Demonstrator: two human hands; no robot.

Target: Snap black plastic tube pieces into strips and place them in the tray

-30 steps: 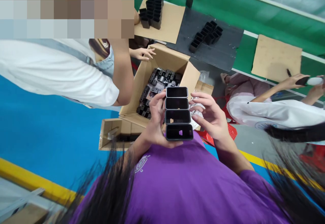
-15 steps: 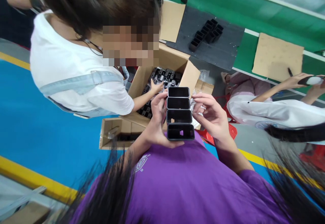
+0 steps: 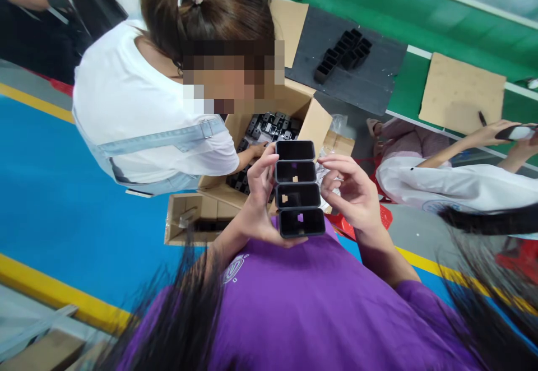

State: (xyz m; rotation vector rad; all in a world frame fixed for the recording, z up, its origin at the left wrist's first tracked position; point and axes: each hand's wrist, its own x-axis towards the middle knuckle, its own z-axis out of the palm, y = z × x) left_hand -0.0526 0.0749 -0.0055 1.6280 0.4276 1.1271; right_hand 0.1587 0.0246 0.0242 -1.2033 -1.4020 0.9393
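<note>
Several black rectangular cases point(image 3: 298, 195) stand in one row in front of my chest, their dark glossy faces turned up and small tan and purple patches showing on some. My left hand point(image 3: 263, 203) grips the row from its left side, thumb under the near end and fingers at the far end. Beside the row's right edge is my right hand point(image 3: 351, 194), fingers curled but apart, with nothing seen in it. Beyond the row, a cardboard box point(image 3: 321, 127) holds many similar black pieces.
A person in a white shirt point(image 3: 113, 96) leans over the box from the left, one hand inside. More black cases point(image 3: 342, 54) sit on a dark mat point(image 3: 378, 85). Another person's hands point(image 3: 490, 134) are at far right. A smaller carton point(image 3: 176, 214) lies left.
The row in my left hand has tilted slightly, and the patches on its faces look different. The person at left has shifted right, with their hand lower in the box.
</note>
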